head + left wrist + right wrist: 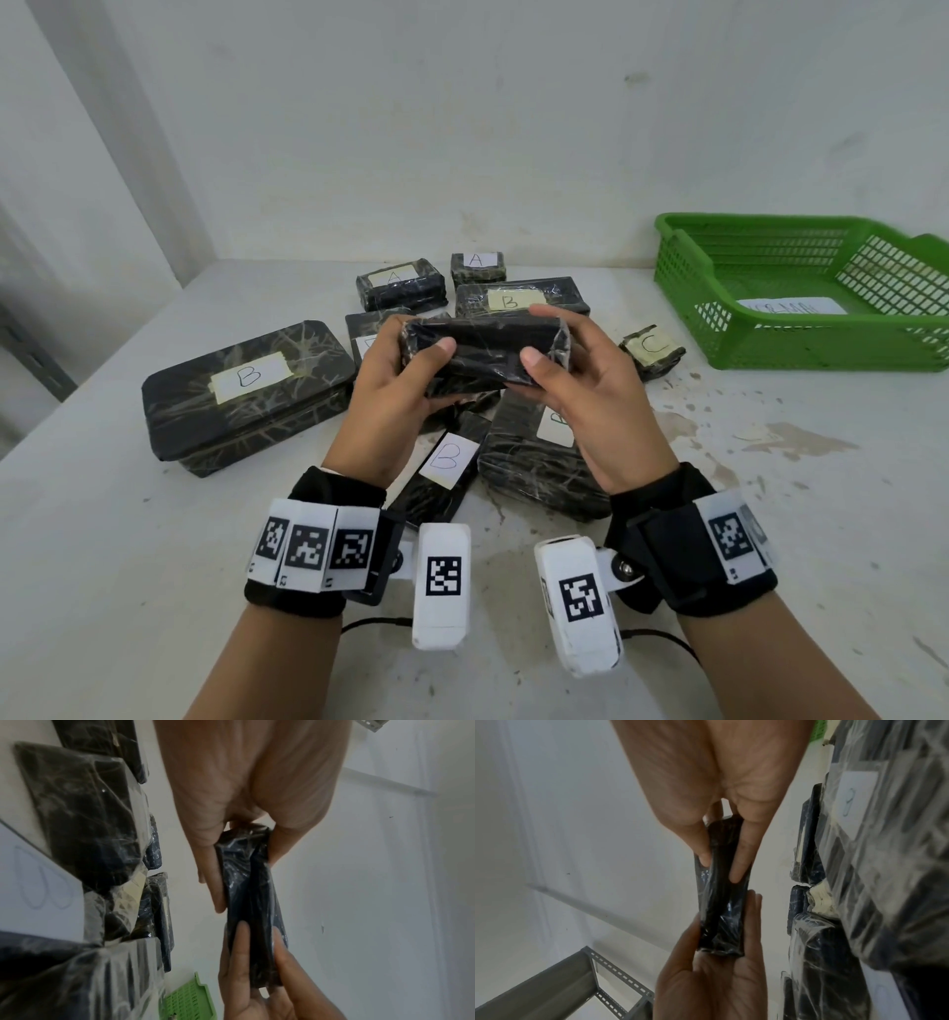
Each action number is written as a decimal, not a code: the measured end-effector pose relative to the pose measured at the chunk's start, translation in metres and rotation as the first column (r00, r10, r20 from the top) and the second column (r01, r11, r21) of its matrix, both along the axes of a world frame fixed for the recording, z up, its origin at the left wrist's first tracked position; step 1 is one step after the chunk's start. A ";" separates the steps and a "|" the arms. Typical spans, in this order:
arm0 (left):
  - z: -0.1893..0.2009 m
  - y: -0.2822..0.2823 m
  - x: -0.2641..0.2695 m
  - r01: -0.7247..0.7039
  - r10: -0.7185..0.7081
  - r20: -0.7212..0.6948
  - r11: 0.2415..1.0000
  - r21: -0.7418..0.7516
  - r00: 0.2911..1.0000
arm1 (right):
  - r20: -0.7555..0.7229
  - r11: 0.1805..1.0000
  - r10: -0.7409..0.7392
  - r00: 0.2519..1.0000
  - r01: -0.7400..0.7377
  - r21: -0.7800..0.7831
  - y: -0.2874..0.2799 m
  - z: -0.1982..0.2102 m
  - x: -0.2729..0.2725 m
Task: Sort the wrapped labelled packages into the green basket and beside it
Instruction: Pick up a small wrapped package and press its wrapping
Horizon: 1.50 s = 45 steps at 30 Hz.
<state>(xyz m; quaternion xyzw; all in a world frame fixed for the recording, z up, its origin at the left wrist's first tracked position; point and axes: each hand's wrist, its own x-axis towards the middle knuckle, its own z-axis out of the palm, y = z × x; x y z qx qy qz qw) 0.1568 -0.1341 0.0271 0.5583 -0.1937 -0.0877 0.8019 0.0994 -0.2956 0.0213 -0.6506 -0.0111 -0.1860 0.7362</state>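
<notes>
Both hands hold one small black plastic-wrapped package [485, 352] up above the pile, its label hidden from me. My left hand [405, 380] grips its left end with the thumb on the near face. My right hand [575, 380] grips the right end the same way. The same package [250, 902] shows in the left wrist view between thumb and fingers, and in the right wrist view the package [721, 902] is pinched from both ends. The green basket [801, 329] stands at the far right, holding only a white paper sheet [791, 307].
Wrapped packages lie on the white table [154, 565]: a large B box [246, 390] at left, two A packages [400, 282], a B package [518, 298] behind my hands, two B packages [447, 473] below them, a small C package [652, 349] near the basket. Walls close the back.
</notes>
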 end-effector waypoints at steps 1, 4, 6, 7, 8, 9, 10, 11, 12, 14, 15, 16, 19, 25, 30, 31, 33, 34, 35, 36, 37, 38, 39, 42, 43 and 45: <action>0.001 0.000 -0.001 0.017 -0.017 -0.003 1.000 -0.018 1.000 | 0.006 1.000 -0.013 1.000 0.013 0.016 -0.001 0.000 0.000; 0.001 -0.001 -0.001 0.059 -0.062 -0.043 0.997 -0.056 0.997 | 0.000 0.997 -0.005 1.000 0.005 0.080 -0.003 0.001 -0.001; 0.002 -0.002 0.000 0.018 -0.020 -0.053 0.999 -0.029 0.998 | -0.009 0.998 -0.001 1.000 0.002 0.069 -0.002 0.001 0.000; 0.002 -0.002 0.000 -0.010 0.010 -0.056 1.000 -0.005 0.998 | -0.016 0.999 -0.004 1.000 0.005 0.047 0.000 0.001 -0.001; 0.002 -0.003 0.000 -0.020 0.020 -0.059 1.000 0.010 0.998 | -0.023 1.000 -0.016 1.000 0.016 0.018 0.001 0.001 -0.001; 0.001 -0.003 0.000 -0.023 0.024 -0.054 1.000 0.021 0.998 | -0.023 0.999 -0.038 0.999 0.038 -0.022 0.003 0.000 -0.001; 0.002 -0.003 -0.001 -0.022 0.024 -0.049 0.999 0.033 0.999 | -0.011 0.996 -0.065 0.998 0.064 -0.064 0.004 -0.001 -0.001; 0.001 -0.002 -0.002 -0.017 0.019 -0.039 0.999 0.048 0.999 | 0.003 0.991 -0.090 0.996 0.090 -0.094 0.005 -0.003 -0.001; 0.001 -0.002 -0.002 -0.011 0.013 -0.038 0.998 0.055 0.999 | 0.014 0.988 -0.112 0.994 0.113 -0.102 0.004 -0.004 0.000; 0.001 -0.004 -0.003 0.010 -0.008 -0.048 0.999 0.053 0.999 | 0.010 0.988 -0.137 0.991 0.137 -0.065 0.001 -0.004 0.000; 0.001 -0.004 -0.003 0.027 -0.024 -0.052 0.998 0.051 0.998 | 0.005 0.990 -0.133 0.991 0.133 -0.036 0.000 -0.002 0.000; 0.001 -0.005 -0.004 0.042 -0.039 -0.057 0.998 0.048 0.998 | 0.002 0.992 -0.123 0.992 0.123 -0.011 -0.001 -0.001 0.000; 0.003 -0.003 -0.005 0.046 -0.043 -0.040 0.996 0.073 0.998 | -0.015 0.997 -0.073 0.997 0.073 0.005 -0.001 0.001 -0.001; 0.004 -0.002 -0.003 -0.006 0.008 -0.064 1.000 0.031 0.998 | 0.014 0.995 -0.073 0.997 0.074 -0.071 0.006 -0.001 -0.003; 0.005 -0.003 0.000 -0.020 0.012 -0.159 0.999 -0.049 0.987 | -0.051 0.998 0.006 0.999 -0.002 0.068 0.003 0.009 -0.006; 0.005 -0.003 0.001 -0.036 0.028 -0.167 0.998 -0.045 0.986 | -0.062 0.996 0.026 0.998 -0.021 0.083 0.002 0.011 -0.006; 0.003 -0.002 0.003 -0.064 0.058 -0.173 0.997 -0.029 0.983 | -0.045 0.989 0.083 0.996 -0.076 0.127 0.000 0.012 -0.007; 0.002 -0.002 0.004 -0.071 0.065 -0.176 0.997 -0.024 0.982 | -0.026 0.984 0.113 0.993 -0.108 0.142 0.000 0.013 -0.008; 0.002 -0.002 0.005 -0.076 0.071 -0.181 0.997 -0.022 0.981 | -0.003 0.980 0.130 0.992 -0.128 0.150 0.000 0.012 -0.008; 0.002 -0.002 0.006 -0.082 0.076 -0.189 0.996 -0.021 0.979 | 0.019 0.981 0.124 0.992 -0.125 0.150 0.001 0.011 -0.008; 0.001 -0.002 0.007 -0.087 0.081 -0.196 0.996 -0.020 0.977 | 0.043 0.985 0.096 0.994 -0.101 0.136 0.002 0.009 -0.008; 0.000 -0.002 0.007 -0.090 0.085 -0.191 0.996 -0.015 0.978 | 0.068 0.991 0.057 0.996 -0.064 0.115 0.003 0.008 -0.008; -0.001 -0.002 0.007 -0.091 0.089 -0.172 0.996 0.000 0.981 | 0.092 0.995 0.013 0.996 -0.022 0.100 0.004 0.007 -0.007; -0.006 -0.001 0.008 -0.044 0.046 -0.040 0.998 0.051 0.998 | 0.133 0.990 -0.103 0.986 0.089 0.108 0.004 0.005 -0.005; -0.007 0.000 0.007 -0.003 0.003 0.008 0.999 0.054 1.000 | 0.138 0.987 -0.137 0.981 0.122 0.107 0.004 0.004 -0.005; -0.007 -0.001 0.004 0.103 -0.112 0.110 0.992 0.078 0.988 | 0.143 0.982 -0.171 0.975 0.157 0.103 0.002 0.003 -0.003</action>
